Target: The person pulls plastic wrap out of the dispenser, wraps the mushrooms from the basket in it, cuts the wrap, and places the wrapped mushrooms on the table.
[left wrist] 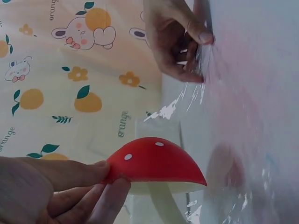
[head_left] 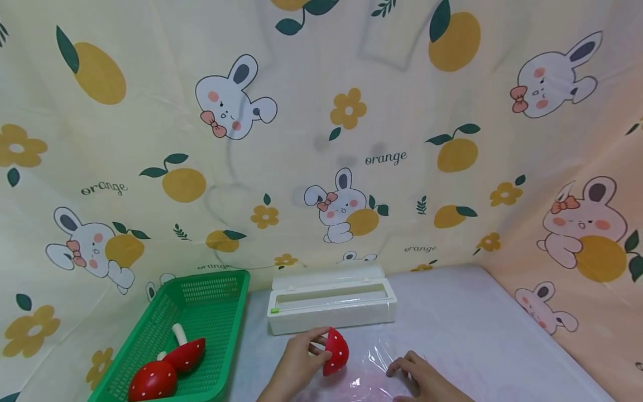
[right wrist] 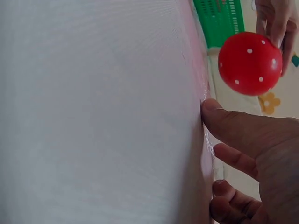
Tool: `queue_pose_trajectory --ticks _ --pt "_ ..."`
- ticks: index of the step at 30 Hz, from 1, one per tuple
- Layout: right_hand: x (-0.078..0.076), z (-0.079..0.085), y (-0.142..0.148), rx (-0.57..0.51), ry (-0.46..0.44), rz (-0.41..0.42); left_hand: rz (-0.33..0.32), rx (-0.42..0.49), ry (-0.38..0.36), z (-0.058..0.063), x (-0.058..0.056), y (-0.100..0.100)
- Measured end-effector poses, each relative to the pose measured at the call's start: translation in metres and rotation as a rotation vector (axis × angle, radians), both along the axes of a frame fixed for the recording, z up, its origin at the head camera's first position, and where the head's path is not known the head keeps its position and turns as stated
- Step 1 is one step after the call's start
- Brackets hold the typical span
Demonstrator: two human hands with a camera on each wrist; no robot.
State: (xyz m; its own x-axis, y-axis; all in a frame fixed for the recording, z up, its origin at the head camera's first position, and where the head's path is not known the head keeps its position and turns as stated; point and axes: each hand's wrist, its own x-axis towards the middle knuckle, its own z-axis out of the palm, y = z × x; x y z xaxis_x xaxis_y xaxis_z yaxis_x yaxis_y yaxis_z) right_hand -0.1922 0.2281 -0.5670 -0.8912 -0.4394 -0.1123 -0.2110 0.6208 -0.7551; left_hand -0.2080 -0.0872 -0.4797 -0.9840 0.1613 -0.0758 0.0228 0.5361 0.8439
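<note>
Looks like a small screened-off work nook, perhaps at home.
Closed in behind and at the right by cream-to-peach cloth (head_left: 301,139) printed with cartoon rabbits (head_left: 226,100), oranges (head_left: 184,185), flowers (head_left: 348,108) and the word "orange"; fitted with a pale table (head_left: 452,324) close against it; stocked with household goods: green plastic basket (head_left: 216,312), white lidded box (head_left: 334,320) like a film dispenser, clear plastic film (head_left: 374,355). Hard to call home, studio or shop for certain, being shut in by the cloth.
</note>
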Motion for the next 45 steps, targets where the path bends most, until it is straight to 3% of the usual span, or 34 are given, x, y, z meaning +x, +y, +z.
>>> queue_pose_trajectory --ticks 8,13,18,26,37,40,45 --pt "0.000 0.000 -0.002 0.008 -0.029 -0.015 -0.036 0.040 0.016 -0.015 -0.003 0.018" --pt "-0.001 0.001 -0.002 0.000 -0.050 -0.015 -0.068 0.080 0.075 -0.020 -0.003 0.022" --pt "0.000 0.001 -0.003 0.004 -0.031 0.009 -0.061 0.047 0.080 -0.025 0.000 0.024" --pt "0.003 0.009 -0.002 -0.018 -0.037 -0.001 -0.081 0.065 0.107 -0.025 0.005 0.026" --pt "0.003 0.006 0.006 -0.037 0.012 0.081 -0.134 0.107 0.169 -0.024 0.010 0.016" --pt "0.003 0.005 0.007 -0.047 0.004 0.090 -0.129 0.076 0.150 -0.023 0.008 0.009" --pt "0.003 0.005 0.009 -0.034 0.018 0.096 -0.126 0.023 0.056 -0.022 0.003 -0.010"
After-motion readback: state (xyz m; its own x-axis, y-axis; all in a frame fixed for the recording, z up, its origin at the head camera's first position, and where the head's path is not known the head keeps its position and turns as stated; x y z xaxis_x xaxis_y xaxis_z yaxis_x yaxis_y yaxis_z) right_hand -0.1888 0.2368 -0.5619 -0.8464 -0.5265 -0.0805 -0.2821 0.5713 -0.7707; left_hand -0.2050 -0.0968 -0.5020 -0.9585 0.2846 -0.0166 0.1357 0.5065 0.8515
